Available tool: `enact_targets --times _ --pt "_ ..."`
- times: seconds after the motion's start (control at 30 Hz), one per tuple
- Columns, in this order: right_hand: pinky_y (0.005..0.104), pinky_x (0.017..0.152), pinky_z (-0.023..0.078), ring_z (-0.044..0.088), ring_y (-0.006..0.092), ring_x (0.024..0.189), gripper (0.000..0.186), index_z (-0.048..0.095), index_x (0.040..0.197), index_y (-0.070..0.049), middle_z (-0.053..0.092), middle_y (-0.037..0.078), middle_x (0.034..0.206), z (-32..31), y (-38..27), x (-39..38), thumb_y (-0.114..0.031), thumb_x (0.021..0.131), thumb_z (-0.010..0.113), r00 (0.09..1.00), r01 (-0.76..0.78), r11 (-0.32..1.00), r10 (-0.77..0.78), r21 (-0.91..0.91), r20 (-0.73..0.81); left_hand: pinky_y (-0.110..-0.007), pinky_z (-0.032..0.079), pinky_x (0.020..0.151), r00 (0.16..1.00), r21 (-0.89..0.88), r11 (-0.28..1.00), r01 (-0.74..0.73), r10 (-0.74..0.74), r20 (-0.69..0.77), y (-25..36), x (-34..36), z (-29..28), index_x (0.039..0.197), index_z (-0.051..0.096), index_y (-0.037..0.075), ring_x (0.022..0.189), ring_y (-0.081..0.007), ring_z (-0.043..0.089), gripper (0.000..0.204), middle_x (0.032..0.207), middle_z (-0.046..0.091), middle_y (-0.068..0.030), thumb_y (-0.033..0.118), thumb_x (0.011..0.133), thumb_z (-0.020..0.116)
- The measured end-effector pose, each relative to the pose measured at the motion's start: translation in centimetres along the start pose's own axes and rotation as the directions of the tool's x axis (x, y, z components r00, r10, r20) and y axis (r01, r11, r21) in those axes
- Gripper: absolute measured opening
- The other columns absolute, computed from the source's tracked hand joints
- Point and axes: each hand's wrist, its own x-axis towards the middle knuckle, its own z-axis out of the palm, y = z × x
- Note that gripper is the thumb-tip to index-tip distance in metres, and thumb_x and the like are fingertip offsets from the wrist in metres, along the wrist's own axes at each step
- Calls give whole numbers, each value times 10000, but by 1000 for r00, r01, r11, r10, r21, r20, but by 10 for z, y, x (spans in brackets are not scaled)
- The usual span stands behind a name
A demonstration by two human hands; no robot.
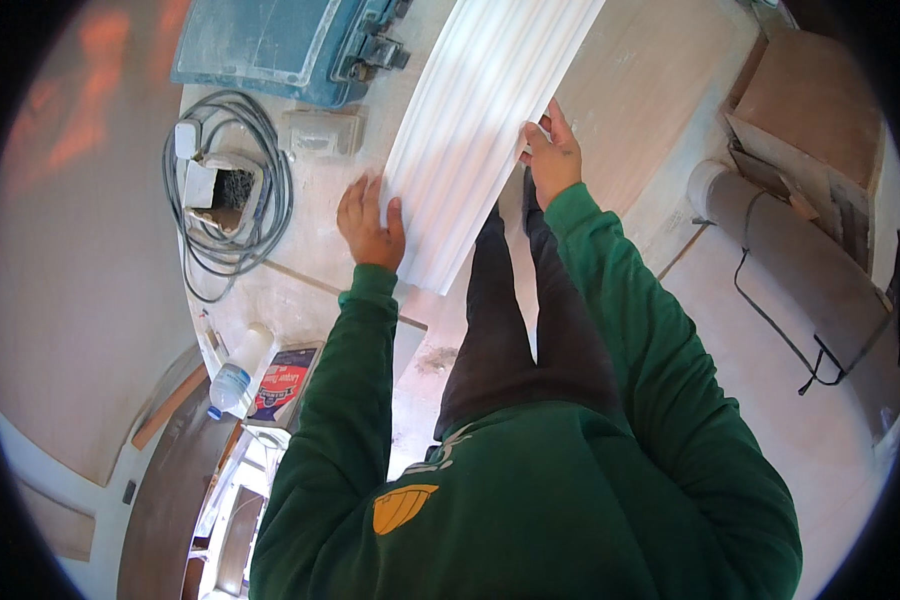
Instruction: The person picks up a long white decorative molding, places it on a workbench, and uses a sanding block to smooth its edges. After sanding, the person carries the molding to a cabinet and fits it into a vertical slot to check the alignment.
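A long white ribbed panel [485, 130] slants from the top of the head view toward my legs, its lengthwise grooves facing up. My right hand [554, 158] grips the panel's right edge between thumb and fingers; some fingertips are hidden at that edge. Beside the panel's left edge, close to its near end, my left hand [372, 225] lies with fingers stretched out and thumb apart. That thumb touches or overlaps the panel's edge. The panel's far end runs out of the picture.
On the left are a blue tool case [260, 45], a coiled grey cable [282, 190] around an opened box [238, 200], a clear plastic bottle [232, 385] and a rectangular can [285, 385]. A large grey roll [800, 250] and brown boxes [810, 100] stand right.
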Motion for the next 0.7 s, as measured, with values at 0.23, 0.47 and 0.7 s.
enact_targets --times 0.23,0.47,0.7 --pt "342 933 517 578 163 1171 742 178 1644 -151 551 69 1370 6 15 -27 -17 1004 527 995 -44 999 46 -25 93 -653 140 1195 968 -12 982 -188 187 170 14 16 21 1462 538 119 1503 -417 299 562 1611 382 -189 393 977 615" --pt "308 1026 483 548 233 1304 860 58 1638 -50 444 214 1538 6 61 -77 110 941 536 967 -8 1000 13 -21 253 -619 113 1224 933 68 965 -253 225 280 21 19 28 1515 487 151 1531 -341 277 650 1640 354 -127 478 963 594" --pt "334 1036 482 577 259 1270 974 -6 1638 -64 464 222 1529 12 104 -132 8 927 657 968 -11 989 48 -148 247 -626 107 1220 918 75 963 -260 222 328 23 22 29 1538 449 114 1534 -363 263 709 1639 348 -154 487 956 604"
